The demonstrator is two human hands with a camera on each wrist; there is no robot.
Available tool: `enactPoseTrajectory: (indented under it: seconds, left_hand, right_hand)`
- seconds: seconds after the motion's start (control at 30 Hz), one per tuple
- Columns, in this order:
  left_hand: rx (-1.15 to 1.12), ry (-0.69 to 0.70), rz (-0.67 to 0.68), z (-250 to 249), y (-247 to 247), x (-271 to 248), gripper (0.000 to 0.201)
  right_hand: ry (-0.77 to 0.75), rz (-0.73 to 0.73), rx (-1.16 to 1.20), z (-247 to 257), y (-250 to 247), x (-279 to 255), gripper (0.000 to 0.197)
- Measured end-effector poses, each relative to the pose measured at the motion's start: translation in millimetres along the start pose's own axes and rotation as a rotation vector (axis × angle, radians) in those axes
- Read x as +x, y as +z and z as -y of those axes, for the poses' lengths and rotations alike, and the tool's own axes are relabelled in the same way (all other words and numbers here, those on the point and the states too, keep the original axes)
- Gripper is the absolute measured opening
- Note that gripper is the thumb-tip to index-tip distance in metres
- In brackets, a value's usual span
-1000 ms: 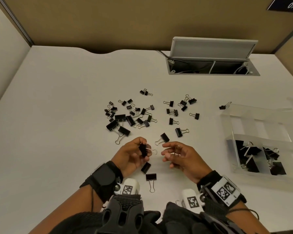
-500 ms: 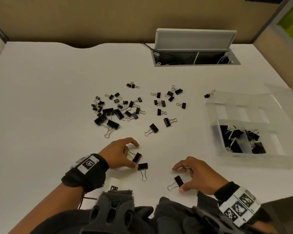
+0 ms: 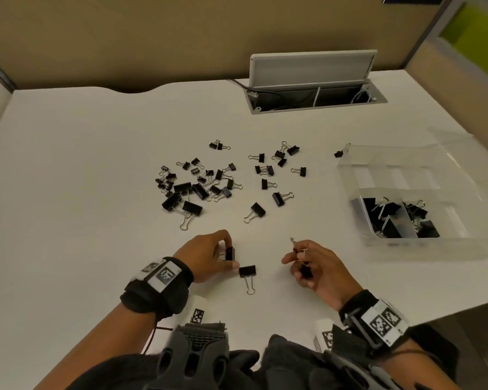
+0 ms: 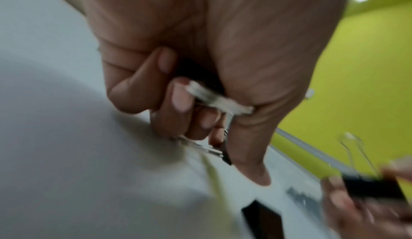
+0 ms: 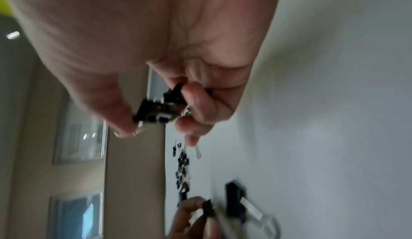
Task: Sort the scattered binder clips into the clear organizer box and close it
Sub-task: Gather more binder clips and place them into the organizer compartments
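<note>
Head view high above white desk (image 3: 68, 192), wrist views close, sharing it

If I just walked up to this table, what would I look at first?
Probably the scattered black binder clips in the middle of the white table. Next, the two hands near the front: the left hand pinches one clip, and the right hand holds another. On the right sits the clear organizer box, open, with clips already inside.

Bare forearms, each with a black wrist strap (image 3: 155, 294) carrying white plates (image 3: 383, 322) printed with black square-coded markers — a thin black cord trails from the left one.
</note>
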State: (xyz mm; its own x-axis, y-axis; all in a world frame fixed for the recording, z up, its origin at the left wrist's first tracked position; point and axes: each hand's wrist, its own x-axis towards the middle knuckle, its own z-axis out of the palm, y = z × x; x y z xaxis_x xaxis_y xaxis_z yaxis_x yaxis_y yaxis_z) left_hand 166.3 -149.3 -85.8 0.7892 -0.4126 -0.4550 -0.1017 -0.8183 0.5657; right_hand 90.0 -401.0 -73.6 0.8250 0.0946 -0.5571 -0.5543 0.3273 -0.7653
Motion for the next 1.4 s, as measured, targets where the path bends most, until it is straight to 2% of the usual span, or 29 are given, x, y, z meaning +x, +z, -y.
enactPoseTrajectory:
  seconds: [0.03, 0.07, 0.1, 0.17, 0.27, 0.33, 0.43, 0.57, 0.7, 0.83, 1.0, 1.17, 1.27, 1.4]
  left_hand:
    - [-0.092, 0.007, 0.002, 6, -3, -1, 0.033]
    - [-0.222, 0.012, 0.005, 10, -7, -4, 0.035]
    - [-0.395, 0.000, 0.013, 14, -11, -9, 0.041]
    - [-0.792, -0.067, 0.025, 21, -18, -19, 0.054]
    - [-1.251, -0.128, 0.009, 31, -23, -31, 0.038]
    - [-1.390, -0.117, 0.004, 32, -26, -37, 0.025]
    - [-1.414, -0.137, -0.038, 30, -25, -40, 0.022]
    - [-1.438, -0.126, -0.051, 23, -23, -43, 0.020]
    - [-1.437, -0.117, -0.061, 20, -20, -46, 0.022]
    - [-1.431, -0.179, -0.127, 12, -19, -42, 0.023]
    - [-1.374, -0.219, -0.189, -17, -17, -22, 0.019]
    - [-1.395, -0.191, -0.228, -62, -12, 8, 0.023]
    - [-1.373, -0.187, -0.239, -90, -6, 26, 0.024]
    - [-1.361, -0.195, -0.249, -117, 2, 44, 0.025]
  right_hand:
    - [0.046, 0.034, 0.167, -1, 4, 2, 0.027]
    - [0.074, 0.056, 0.228, -3, 10, 4, 0.026]
    - [0.078, 0.062, 0.188, -5, 16, 6, 0.023]
    - [0.029, 0.029, -0.097, -10, 31, 12, 0.016]
    - [-0.099, -0.053, -0.738, -17, 48, 21, 0.029]
    - [-0.134, -0.080, -0.974, -20, 56, 24, 0.041]
    - [-0.134, -0.081, -1.154, -24, 67, 28, 0.048]
    - [-0.180, -0.058, -1.329, -26, 75, 30, 0.039]
    - [-0.184, -0.032, -1.365, -18, 74, 33, 0.022]
    - [-0.180, 0.004, -1.455, -7, 67, 41, 0.027]
    - [-0.141, 0.008, -1.519, 16, 36, 46, 0.029]
    - [-0.107, 0.077, -1.650, 39, -5, 42, 0.026]
    - [-0.131, 0.118, -1.702, 44, -26, 42, 0.021]
    - [-0.197, 0.163, -1.747, 51, -46, 47, 0.033]
